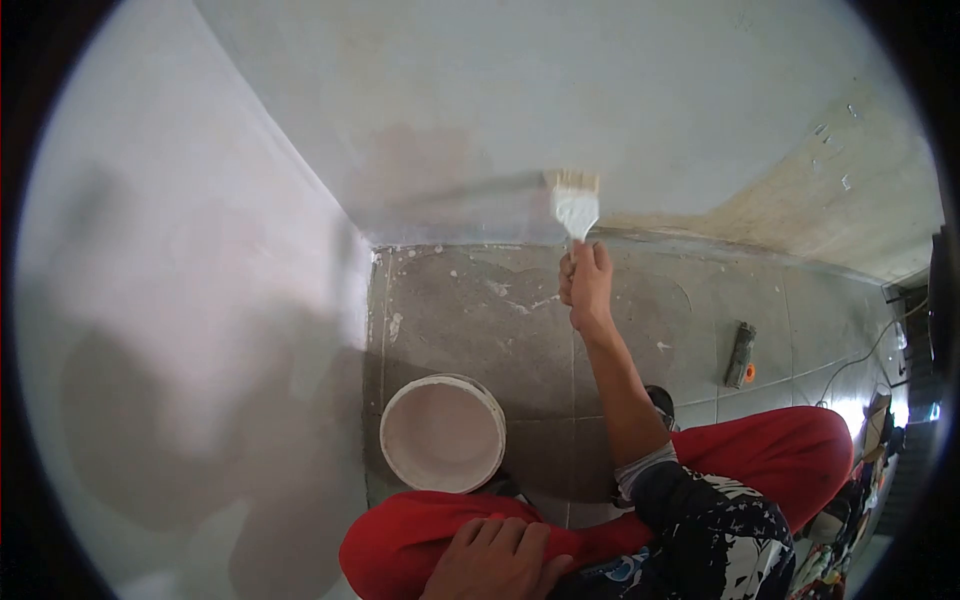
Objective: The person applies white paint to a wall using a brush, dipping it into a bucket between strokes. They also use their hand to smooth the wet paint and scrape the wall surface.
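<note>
My right hand (pixel 589 283) is wrapped round the handle of a wide paintbrush (pixel 576 208), whose head is smeared white. The pale bristles point up and touch or nearly touch the lower part of the back wall (pixel 480 90). My left hand (pixel 492 558) rests on my red-trousered knee with its fingers laid flat and nothing in it. In front of that knee stands a round white bucket (pixel 443 433) with whitish paint inside and drips on its rim.
A white side wall (pixel 180 300) rises at the left and meets the back wall in a corner. Grey floor tiles (pixel 520 370) carry white splatters. To the right lie a dark cylinder with an orange end (pixel 740 355) and a cable (pixel 868 355); clutter fills the far right edge.
</note>
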Demonstrator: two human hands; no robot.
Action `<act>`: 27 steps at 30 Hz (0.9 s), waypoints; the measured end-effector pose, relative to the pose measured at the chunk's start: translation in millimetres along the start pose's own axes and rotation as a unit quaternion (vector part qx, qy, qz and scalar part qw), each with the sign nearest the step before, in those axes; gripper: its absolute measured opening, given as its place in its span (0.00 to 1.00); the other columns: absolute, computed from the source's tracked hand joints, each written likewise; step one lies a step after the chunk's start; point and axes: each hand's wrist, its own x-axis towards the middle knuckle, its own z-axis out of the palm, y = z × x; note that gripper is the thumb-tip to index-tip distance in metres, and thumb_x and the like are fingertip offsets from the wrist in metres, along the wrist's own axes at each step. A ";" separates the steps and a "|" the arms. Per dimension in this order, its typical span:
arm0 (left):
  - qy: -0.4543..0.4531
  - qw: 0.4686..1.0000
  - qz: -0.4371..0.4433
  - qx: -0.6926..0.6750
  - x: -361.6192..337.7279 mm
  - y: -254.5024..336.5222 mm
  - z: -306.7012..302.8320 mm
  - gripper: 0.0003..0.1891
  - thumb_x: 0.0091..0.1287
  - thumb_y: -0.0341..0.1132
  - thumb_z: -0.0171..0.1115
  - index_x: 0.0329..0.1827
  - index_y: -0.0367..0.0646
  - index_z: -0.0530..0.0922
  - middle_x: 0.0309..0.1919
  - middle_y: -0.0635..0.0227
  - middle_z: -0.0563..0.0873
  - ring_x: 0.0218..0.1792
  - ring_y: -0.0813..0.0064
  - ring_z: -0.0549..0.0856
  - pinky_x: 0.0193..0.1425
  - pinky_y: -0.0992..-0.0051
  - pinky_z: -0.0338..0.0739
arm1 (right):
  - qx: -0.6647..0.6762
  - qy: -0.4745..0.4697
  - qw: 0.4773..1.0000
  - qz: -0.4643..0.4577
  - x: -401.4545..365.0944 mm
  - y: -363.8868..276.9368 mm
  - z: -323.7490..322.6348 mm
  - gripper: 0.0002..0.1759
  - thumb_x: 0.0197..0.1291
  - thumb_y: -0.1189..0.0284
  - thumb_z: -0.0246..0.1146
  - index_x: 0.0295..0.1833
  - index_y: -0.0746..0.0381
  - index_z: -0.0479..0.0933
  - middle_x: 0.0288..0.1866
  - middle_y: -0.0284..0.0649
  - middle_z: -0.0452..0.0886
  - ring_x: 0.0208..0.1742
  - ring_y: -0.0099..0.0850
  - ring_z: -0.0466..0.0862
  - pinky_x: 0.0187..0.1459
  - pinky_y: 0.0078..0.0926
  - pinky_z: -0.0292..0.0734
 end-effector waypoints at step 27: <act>0.004 1.000 0.013 0.018 2.9 2.5 3.0 0.21 0.72 0.48 0.58 0.53 0.37 0.76 0.49 0.52 0.82 0.56 0.54 0.80 0.64 0.57 0.69 | -0.070 -0.003 0.982 0.177 36.2 74.2 -42.8 0.11 0.69 0.64 0.55 0.37 0.59 0.66 0.23 0.28 0.66 0.18 0.17 0.62 0.16 0.22 0.55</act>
